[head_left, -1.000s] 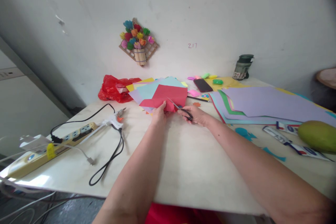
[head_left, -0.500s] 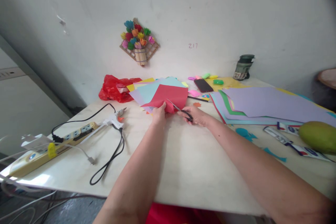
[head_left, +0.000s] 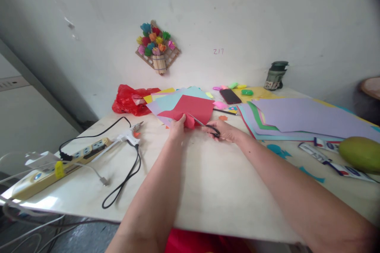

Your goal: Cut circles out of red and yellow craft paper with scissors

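Observation:
A sheet of red paper (head_left: 194, 106) is pinched at its near edge by my left hand (head_left: 178, 127), the thumb lying on top. My right hand (head_left: 222, 131) is closed round the black handles of a pair of scissors (head_left: 211, 128). The scissors' blades point left and lie at the red sheet, where a cut flap hangs beside my left thumb. Light blue, lilac and yellow sheets (head_left: 169, 99) lie spread under and behind the red one. A small orange paper scrap (head_left: 223, 118) rests to the right of the scissors.
At left are a glue gun (head_left: 132, 136), its cord and a power strip (head_left: 74, 162). A red plastic bag (head_left: 127, 101) lies behind. On the right are stacked paper sheets (head_left: 297, 114), glue tubes (head_left: 314, 153) and a green fruit (head_left: 360, 154). A phone (head_left: 230, 96) and bottle (head_left: 276, 76) stand farther back.
My left hand has shifted slightly left with the red paper, and its cut flap has turned a little. The scissors stay at the cut, my right hand having moved slightly right.

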Demonstrator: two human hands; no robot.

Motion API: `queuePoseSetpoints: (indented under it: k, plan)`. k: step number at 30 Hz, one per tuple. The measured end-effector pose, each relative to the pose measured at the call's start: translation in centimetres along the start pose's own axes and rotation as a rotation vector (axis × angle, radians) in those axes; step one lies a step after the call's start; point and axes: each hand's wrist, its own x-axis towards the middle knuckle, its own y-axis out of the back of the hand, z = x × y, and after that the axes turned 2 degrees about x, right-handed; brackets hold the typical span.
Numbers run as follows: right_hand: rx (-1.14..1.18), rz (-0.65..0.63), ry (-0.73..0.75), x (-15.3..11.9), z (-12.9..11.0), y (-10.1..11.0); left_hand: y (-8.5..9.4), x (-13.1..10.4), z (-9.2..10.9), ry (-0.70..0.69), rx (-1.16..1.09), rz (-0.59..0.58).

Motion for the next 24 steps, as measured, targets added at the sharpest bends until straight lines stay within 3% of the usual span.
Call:
queuePoseSetpoints:
  k: [3, 11, 24]
  plan:
    - [0.004, -0.021, 0.001, -0.2, -0.1, 0.2, -0.4, -0.7, 0.6, 0.018, 0.046, 0.019]
    - [0.101, -0.034, 0.011, -0.4, -0.2, 0.6, -0.7, -1.3, 0.6, 0.046, -0.027, -0.109]
    - [0.121, -0.005, 0.034, -0.1, 0.1, 0.7, -1.1, -2.0, 1.1, 0.101, -0.069, -0.075]
